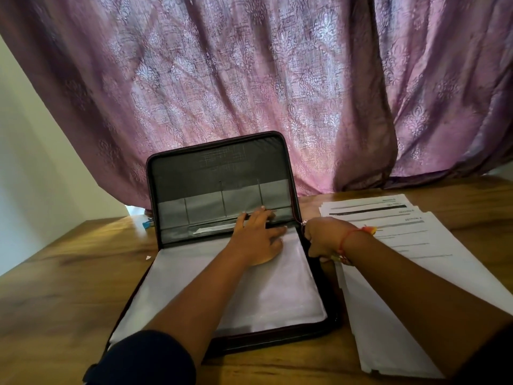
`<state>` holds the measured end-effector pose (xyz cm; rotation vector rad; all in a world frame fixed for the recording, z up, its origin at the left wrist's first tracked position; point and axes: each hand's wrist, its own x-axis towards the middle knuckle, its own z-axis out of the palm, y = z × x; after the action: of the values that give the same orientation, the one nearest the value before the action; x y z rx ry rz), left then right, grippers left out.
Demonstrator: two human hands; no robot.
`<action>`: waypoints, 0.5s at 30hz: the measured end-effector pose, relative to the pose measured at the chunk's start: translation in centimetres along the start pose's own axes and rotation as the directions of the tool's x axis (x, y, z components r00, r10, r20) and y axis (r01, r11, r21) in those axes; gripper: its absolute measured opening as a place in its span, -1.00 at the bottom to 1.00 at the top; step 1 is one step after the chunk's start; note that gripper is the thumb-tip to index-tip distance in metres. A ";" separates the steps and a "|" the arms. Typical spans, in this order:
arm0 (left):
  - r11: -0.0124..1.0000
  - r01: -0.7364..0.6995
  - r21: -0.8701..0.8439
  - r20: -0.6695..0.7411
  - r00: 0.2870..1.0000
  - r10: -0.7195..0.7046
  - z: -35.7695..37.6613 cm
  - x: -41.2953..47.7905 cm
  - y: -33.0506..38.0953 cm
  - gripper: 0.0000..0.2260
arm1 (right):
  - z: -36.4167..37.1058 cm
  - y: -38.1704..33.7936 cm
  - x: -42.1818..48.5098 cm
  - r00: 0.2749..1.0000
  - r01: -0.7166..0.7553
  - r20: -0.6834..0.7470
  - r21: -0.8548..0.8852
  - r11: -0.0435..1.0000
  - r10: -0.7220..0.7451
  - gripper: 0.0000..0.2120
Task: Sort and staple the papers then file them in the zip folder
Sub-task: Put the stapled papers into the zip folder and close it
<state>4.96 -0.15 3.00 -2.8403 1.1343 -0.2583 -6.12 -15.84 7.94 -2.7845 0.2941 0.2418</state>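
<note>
So we've got a wooden table [69, 273] pushed up against a purple patterned curtain [249, 79], which hangs right down behind the far edge and brushes the back of the zip folder's [222, 176] raised lid. There's a pale wall [33, 162] off to the left, a little blue thing [147, 224] peeking out beside the lid's left side near the far edge (too hidden to tell what it is), and a tiny white scrap [148, 257] on the wood just left of the folder. The folder sits open around the middle of the table, the dark lid standing up with its grey pockets facing us, the base lying flat with clear plastic sleeves [263, 295] on top; its long axis runs from our near edge toward the curtain, hinge at the far end. The papers [402, 232] are fanned out in a loose stack along the right side of the table, printed lines running crosswise, the text looks upside down from here. Our left hand [259, 240] rests flat on the sleeves near the hinge, fingers spread and relaxed, holding nothing. Our right hand [323, 238] is curled at the folder's right edge where the zipper [304, 223] is; its forearm lies across the papers, so we can't say whether it's gripping anything.
</note>
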 end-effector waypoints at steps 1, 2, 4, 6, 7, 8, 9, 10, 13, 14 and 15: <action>0.999 0.019 -0.048 0.012 1.000 -0.018 0.3 -0.1 0.1 -0.59 | 0.1 0.1 0.1 1.000 -0.002 -0.007 -0.009 1.000 0.002 -0.92; 0.995 0.038 -0.097 0.026 0.999 -0.035 0.5 -0.1 0.1 -0.58 | 0.2 0.1 0.1 1.000 0.000 -0.016 -0.021 1.000 0.000 -0.98; 0.984 0.061 -0.168 0.043 0.998 -0.054 1.0 -0.1 0.2 -0.58 | 0.3 0.4 0.2 0.999 0.002 -0.048 -0.047 0.999 -0.004 -0.90; 0.975 0.075 -0.208 0.062 0.996 -0.064 1.2 0.0 0.1 -0.54 | 0.0 0.4 0.1 0.997 0.003 -0.071 -0.049 0.999 -0.006 -0.82; 0.972 0.078 -0.222 0.073 0.995 -0.063 1.2 0.0 0.0 -0.49 | -0.4 0.3 -0.1 0.996 0.001 -0.087 -0.040 0.999 -0.004 -0.79; 0.970 0.073 -0.232 0.084 0.995 -0.055 1.2 0.1 -0.1 -0.43 | -1.0 0.4 -0.3 0.993 0.006 -0.121 -0.041 0.999 -0.011 -0.81; 0.970 0.067 -0.234 0.092 0.995 -0.047 1.3 0.2 -0.2 -0.38 | -1.8 0.5 -0.7 0.985 0.022 -0.168 -0.047 0.999 -0.029 -0.82; 0.972 0.061 -0.229 0.097 0.995 -0.039 1.3 0.2 -0.3 -0.34 | -2.6 0.9 -0.9 0.973 0.029 -0.228 -0.043 0.999 -0.038 -0.76; 0.979 0.039 -0.201 0.101 0.995 -0.019 1.1 0.2 -0.4 -0.35 | -4.0 3.2 -1.3 0.944 0.029 -0.325 -0.080 0.996 -0.053 -0.62; 0.980 0.035 -0.196 0.103 0.995 -0.015 1.0 0.1 -0.4 -0.37 | -3.9 4.4 -1.2 0.950 0.017 -0.308 -0.105 0.994 -0.049 -0.61; 0.981 0.033 -0.193 0.106 0.994 -0.012 1.0 0.0 -0.4 -0.40 | -3.7 5.6 -1.0 0.957 0.007 -0.286 -0.122 0.993 -0.042 -0.62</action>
<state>5.45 0.13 2.12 -2.9944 1.1671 0.0006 -7.90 -22.13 9.86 -2.9384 0.3235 -0.1622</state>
